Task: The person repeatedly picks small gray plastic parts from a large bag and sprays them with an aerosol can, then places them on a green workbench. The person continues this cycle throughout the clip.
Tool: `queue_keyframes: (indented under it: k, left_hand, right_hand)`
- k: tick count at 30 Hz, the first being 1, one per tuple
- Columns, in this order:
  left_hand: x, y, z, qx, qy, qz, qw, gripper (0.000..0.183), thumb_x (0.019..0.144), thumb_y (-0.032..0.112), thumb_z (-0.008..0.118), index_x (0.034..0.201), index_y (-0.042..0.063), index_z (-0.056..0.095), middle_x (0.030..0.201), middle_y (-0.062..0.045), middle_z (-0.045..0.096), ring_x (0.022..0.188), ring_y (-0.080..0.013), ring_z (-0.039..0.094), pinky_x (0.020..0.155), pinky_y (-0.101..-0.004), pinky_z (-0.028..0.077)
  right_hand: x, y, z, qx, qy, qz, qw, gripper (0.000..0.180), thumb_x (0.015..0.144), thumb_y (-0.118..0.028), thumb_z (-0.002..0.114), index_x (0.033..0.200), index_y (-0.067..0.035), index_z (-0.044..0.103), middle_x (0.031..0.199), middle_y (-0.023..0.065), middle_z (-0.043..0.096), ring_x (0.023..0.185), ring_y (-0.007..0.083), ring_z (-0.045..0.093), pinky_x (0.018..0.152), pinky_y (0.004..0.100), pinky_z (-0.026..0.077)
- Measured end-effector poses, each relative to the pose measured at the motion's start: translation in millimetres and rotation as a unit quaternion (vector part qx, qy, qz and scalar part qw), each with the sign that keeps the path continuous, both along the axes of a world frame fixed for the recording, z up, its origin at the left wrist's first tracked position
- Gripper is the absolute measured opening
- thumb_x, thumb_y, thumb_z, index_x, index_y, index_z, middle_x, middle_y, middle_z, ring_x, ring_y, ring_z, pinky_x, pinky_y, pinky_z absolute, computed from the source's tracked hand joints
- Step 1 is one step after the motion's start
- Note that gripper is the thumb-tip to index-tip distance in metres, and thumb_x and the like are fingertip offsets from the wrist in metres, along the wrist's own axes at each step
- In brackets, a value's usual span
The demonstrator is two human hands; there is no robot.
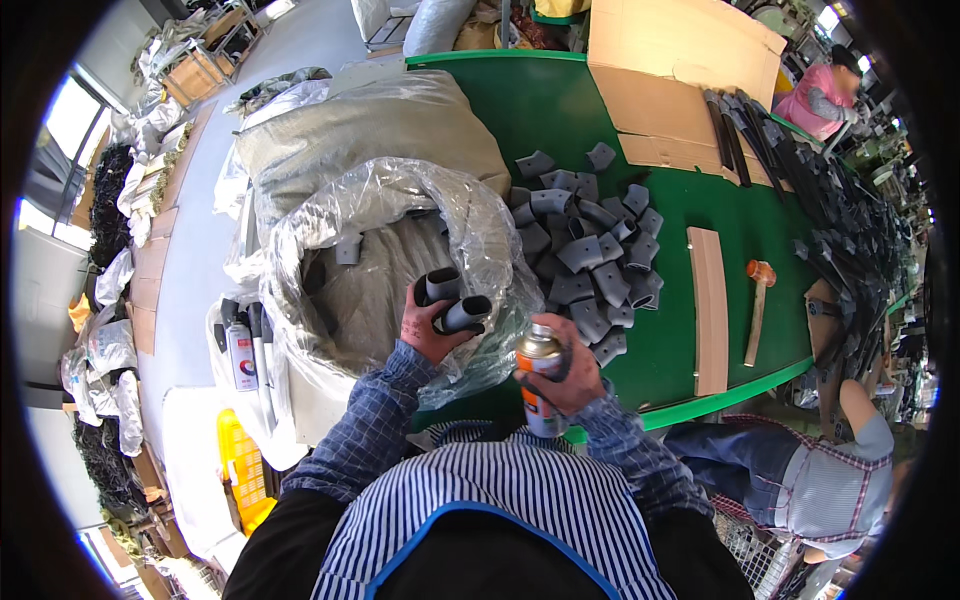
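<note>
My left hand point(429, 330) grips at least two short dark-grey tubular fittings point(465, 312), their oval open ends facing up. Beneath it lies an open woven sack point(382, 270) with a clear plastic liner point(480, 217) folded out around its mouth. A single grey fitting point(348, 250) rests inside near the far rim. In my right hand point(574, 367) is an aerosol spray can point(536, 349), orange and silver, held upright beside the sack. A heap of similar grey fittings point(581, 255) covers the green tabletop just beyond that hand.
A wooden strip point(709, 311) and a mallet point(759, 307) lie on the green table point(667, 360). Dark tubes point(772, 150) pile up at right, by cardboard point(652, 112). Another spray can point(241, 356) stands left. One person point(821, 97) works far right; another point(810, 480) is nearer.
</note>
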State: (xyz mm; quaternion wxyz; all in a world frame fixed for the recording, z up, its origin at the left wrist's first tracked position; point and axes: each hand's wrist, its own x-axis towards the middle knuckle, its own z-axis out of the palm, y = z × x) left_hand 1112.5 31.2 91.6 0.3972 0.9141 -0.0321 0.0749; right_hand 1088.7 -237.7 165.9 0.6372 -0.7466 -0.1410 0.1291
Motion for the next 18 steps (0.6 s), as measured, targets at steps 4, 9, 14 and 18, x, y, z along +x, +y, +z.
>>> queue_keyframes:
  k: [4, 9, 14, 18]
  left_hand:
    - [-9.4, -6.2, 42.8, 0.009, -0.101, -0.026, 0.995, 0.055, 0.055, 0.026, 0.091, 0.106, 0.013, 0.074, 0.131, -0.023, 0.049, 0.121, -0.0412, 0.05, 0.101, -0.0476, 0.046]
    - [-23.7, 0.8, 57.3, 0.028, -0.121, -0.088, 0.988, 0.056, 0.055, 0.026, 0.091, 0.108, 0.017, 0.074, 0.138, -0.02, 0.046, 0.127, -0.0408, 0.046, 0.105, -0.049, 0.043]
    - [-25.5, -4.2, 59.3, 0.13, -0.155, -0.147, 0.968, 0.052, 0.057, 0.031, 0.086, 0.105, 0.016, 0.075, 0.137, -0.018, 0.048, 0.127, -0.0407, 0.046, 0.106, -0.0495, 0.041]
    - [-11.6, -21.7, 68.2, 0.194, -0.197, -0.248, 0.928, 0.051, 0.057, 0.026, 0.085, 0.104, 0.011, 0.075, 0.131, -0.02, 0.053, 0.124, -0.0404, 0.048, 0.104, -0.0486, 0.044]
  right_hand:
    - [1.3, 31.4, 18.4, -0.05, -0.068, 0.062, 0.995, 0.071, 0.075, -0.015, 0.082, 0.134, -0.003, 0.044, 0.12, 0.0142, 0.06, 0.109, 0.0238, 0.062, 0.096, 0.0357, 0.049]
    - [-11.4, 38.6, 37.2, -0.053, -0.082, 0.085, 0.992, 0.068, 0.074, -0.013, 0.08, 0.134, -0.005, 0.046, 0.121, 0.0156, 0.06, 0.11, 0.0275, 0.063, 0.095, 0.0369, 0.05]
    - [-19.2, 20.9, 51.2, -0.041, -0.092, 0.044, 0.994, 0.068, 0.075, -0.013, 0.079, 0.134, -0.007, 0.045, 0.126, 0.0138, 0.056, 0.112, 0.0254, 0.062, 0.097, 0.0373, 0.05]
    - [-12.6, 5.0, 52.5, -0.054, -0.054, 0.035, 0.996, 0.068, 0.075, -0.017, 0.08, 0.133, -0.007, 0.045, 0.126, 0.0129, 0.056, 0.114, 0.0264, 0.061, 0.097, 0.0374, 0.05]
